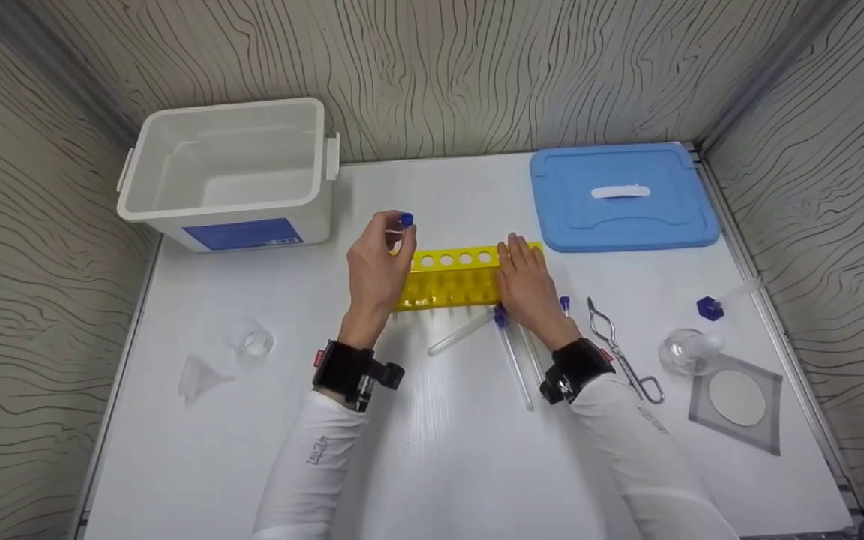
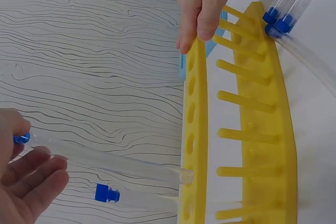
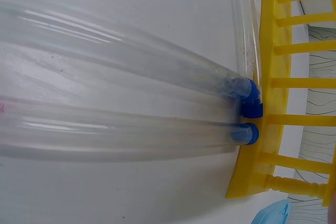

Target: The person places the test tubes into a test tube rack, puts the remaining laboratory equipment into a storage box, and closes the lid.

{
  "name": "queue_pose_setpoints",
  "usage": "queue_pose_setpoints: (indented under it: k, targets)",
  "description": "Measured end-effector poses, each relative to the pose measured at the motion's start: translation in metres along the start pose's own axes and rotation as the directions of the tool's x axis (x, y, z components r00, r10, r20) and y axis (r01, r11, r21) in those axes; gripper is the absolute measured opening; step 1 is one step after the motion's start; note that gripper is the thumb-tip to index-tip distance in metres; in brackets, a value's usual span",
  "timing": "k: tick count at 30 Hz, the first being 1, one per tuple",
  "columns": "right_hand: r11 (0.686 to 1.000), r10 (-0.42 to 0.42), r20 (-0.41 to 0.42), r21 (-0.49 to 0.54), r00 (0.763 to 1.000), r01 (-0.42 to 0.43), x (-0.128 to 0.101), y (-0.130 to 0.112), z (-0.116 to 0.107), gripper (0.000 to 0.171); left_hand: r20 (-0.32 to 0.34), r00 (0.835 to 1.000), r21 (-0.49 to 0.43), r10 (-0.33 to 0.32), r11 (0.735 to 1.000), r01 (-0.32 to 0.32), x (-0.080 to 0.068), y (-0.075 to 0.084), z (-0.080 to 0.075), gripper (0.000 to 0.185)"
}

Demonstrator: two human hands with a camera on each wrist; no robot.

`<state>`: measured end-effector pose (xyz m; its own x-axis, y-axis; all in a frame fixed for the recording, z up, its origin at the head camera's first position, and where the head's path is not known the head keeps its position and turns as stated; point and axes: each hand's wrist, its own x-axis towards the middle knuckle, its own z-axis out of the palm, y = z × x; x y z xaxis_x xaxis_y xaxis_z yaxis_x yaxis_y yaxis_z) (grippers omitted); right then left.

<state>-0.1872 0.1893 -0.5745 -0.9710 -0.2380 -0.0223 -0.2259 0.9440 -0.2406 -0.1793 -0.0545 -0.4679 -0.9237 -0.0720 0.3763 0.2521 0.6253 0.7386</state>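
A yellow test-tube rack (image 1: 447, 279) stands mid-table. My left hand (image 1: 394, 234) pinches a clear blue-capped test tube (image 1: 406, 220) above the rack's left end. In the left wrist view this hand (image 2: 23, 156) holds the tube (image 2: 105, 158) near its cap, with the tube's tip at a hole in the rack's top plate (image 2: 193, 129). A second capped tube (image 2: 108, 194) stands in the end hole. My right hand (image 1: 523, 259) lies over the rack's right end, fingers (image 2: 206, 19) curled on the top plate. Two capped tubes (image 3: 157, 77) lie against the rack base (image 3: 273, 103).
An open white box (image 1: 229, 172) sits at the back left, its blue lid (image 1: 619, 196) at the back right. Loose tubes (image 1: 462, 334) lie before the rack. Funnel (image 1: 199, 375) and beaker (image 1: 252, 341) are left; tongs (image 1: 619, 345), flask (image 1: 683, 349) and gauze (image 1: 736, 397) right.
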Motion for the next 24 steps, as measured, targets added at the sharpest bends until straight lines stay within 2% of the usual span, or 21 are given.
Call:
queue_pose_setpoints:
  k: [5,14,24]
  targets:
    - [1.0,-0.009,-0.007,0.007,1.0,0.009,-0.001,0.0,-0.001,0.056,-0.004,1.0,-0.02,-0.001,1.0,0.0,0.005,0.0,0.002,0.026]
    - [0.999,-0.052,-0.061,-0.01,0.997,0.052,-0.001,0.002,0.0,0.054,0.013,1.0,-0.016,-0.013,1.0,0.013,0.002,-0.009,0.007,0.025]
    - [0.999,-0.032,-0.024,-0.01,0.999,0.032,-0.001,0.001,-0.002,0.055,0.069,0.993,0.022,-0.096,0.995,0.095,-0.004,-0.019,0.013,0.027]
